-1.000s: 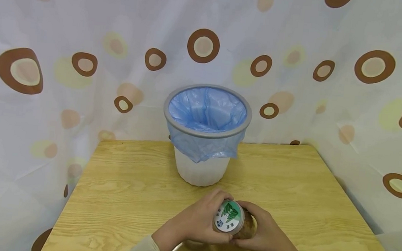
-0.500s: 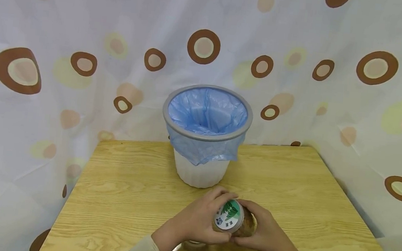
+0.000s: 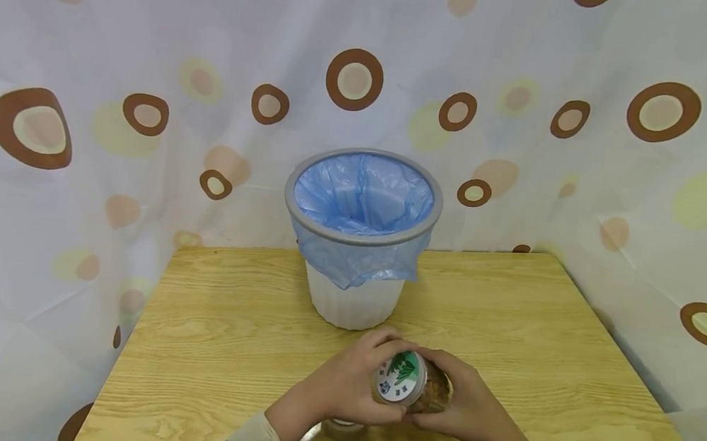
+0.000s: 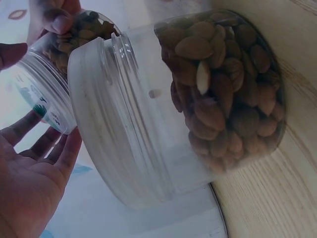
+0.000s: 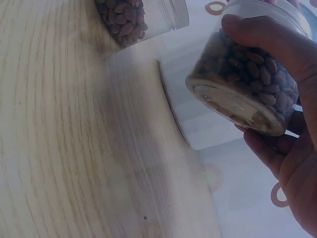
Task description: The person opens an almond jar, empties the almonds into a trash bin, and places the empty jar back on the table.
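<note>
Both hands hold a clear plastic jar of almonds point(image 3: 437, 390), tilted so that its lid point(image 3: 399, 377) faces up and to the left. The lid is white and green with a leaf print. My left hand point(image 3: 353, 384) grips the lid end, fingers and thumb at its edge. Around the body and near the base curls my right hand point(image 3: 469, 410); the right wrist view shows almonds behind the clear wall point(image 5: 257, 74). A second almond jar point(image 4: 218, 89) stands on the table under the left hand, mostly hidden by it in the head view.
A white bin point(image 3: 355, 302) with a grey rim and blue liner bag point(image 3: 365, 193) stands behind the hands on the wooden table point(image 3: 221, 335). A patterned curtain point(image 3: 230, 38) hangs behind the table and along its sides.
The held jar has tipped slightly further, its lid turning more to the left and more of its body showing. The left fingers reach a little further over the lid.
</note>
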Tool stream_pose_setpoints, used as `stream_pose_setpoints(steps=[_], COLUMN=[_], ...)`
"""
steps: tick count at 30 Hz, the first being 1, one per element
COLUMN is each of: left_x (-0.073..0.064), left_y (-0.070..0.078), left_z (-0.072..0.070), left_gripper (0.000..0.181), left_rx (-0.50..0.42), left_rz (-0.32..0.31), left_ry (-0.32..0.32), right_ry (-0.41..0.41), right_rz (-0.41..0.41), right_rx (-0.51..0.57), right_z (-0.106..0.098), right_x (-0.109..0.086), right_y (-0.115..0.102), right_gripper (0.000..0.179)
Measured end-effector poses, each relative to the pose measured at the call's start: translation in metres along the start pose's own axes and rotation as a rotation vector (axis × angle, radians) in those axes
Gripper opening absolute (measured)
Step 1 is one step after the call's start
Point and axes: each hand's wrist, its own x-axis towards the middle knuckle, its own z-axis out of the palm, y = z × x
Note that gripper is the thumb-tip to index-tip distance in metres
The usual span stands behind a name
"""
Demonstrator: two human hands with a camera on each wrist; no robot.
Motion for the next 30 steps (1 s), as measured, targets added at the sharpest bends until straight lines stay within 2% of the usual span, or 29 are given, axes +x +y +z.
stream_pose_setpoints(steps=[15,20,30], left_x=[-0.001,-0.0009,-0.0008], left_y=[0.0005,-0.0002,0.0029], left_z=[0.0,-0.0004,0.0012], left_gripper=[0.075,0.076,0.078], left_rx=[-0.03,-0.017,-0.027], left_rz=[-0.025,-0.021,-0.06], left_ry=[0.013,0.039,0.069], right_ry=[0.025,0.027,0.028], right_rz=[-0.031,-0.032,-0.034], right_rx=[-0.018,-0.034,-0.034], right_z=[-0.0007,-0.0007,-0.0008], right_x=[-0.0014,-0.0014,-0.0008], right_y=[-0.0024,-0.0032,-0.003], right_gripper=[0.09,0.089,0.085])
